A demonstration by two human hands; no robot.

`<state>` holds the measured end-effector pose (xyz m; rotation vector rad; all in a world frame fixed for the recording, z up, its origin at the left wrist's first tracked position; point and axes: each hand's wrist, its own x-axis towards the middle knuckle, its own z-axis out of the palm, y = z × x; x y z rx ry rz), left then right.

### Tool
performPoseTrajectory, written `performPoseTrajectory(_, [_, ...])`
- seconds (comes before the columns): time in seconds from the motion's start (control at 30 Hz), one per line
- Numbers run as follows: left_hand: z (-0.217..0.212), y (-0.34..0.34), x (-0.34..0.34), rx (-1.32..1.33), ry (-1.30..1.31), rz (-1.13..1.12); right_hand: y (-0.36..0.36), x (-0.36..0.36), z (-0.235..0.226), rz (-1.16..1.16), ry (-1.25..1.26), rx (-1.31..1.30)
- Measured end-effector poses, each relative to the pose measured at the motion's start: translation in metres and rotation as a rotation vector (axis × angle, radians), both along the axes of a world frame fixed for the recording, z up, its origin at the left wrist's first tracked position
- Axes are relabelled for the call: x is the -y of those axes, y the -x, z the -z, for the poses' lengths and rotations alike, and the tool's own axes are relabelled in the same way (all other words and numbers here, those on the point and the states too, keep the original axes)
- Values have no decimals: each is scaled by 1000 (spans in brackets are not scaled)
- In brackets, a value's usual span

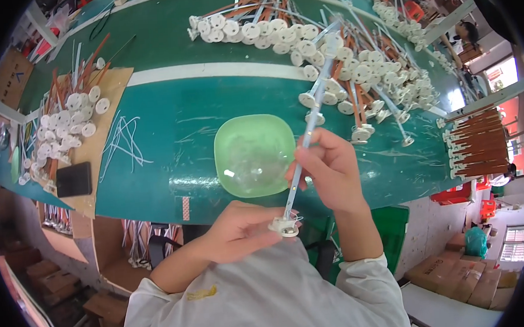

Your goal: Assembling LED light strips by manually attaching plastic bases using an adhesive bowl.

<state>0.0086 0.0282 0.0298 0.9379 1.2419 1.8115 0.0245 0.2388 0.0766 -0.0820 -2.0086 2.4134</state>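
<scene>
My left hand (242, 227) pinches a small white round base (284, 227) at the lower end of a long thin white rod (313, 118). My right hand (328, 168) grips the same rod a little higher, near its middle. The rod slants up and away to the right over the green table (170, 139). A pale green square bowl (254, 155) with small clear parts in it sits just beyond my hands, to the left of the rod.
Piles of white-based rods (340, 63) and orange rods cover the far and right side of the table. Another heap (67, 124) lies at left on a cardboard sheet, with loose white wires (123, 142) and a black phone (74, 179). Brown sticks (480, 144) are stacked at right.
</scene>
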Motion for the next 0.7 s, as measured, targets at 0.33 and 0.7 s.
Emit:
performPoseTrajectory(0.33, [22, -11, 17, 495, -222, -124, -29, 45, 16, 256, -837, -953])
performPoseTrajectory(0.7, [23, -13, 24, 504, -252, -156, -35, 55, 34, 332, -869, -971])
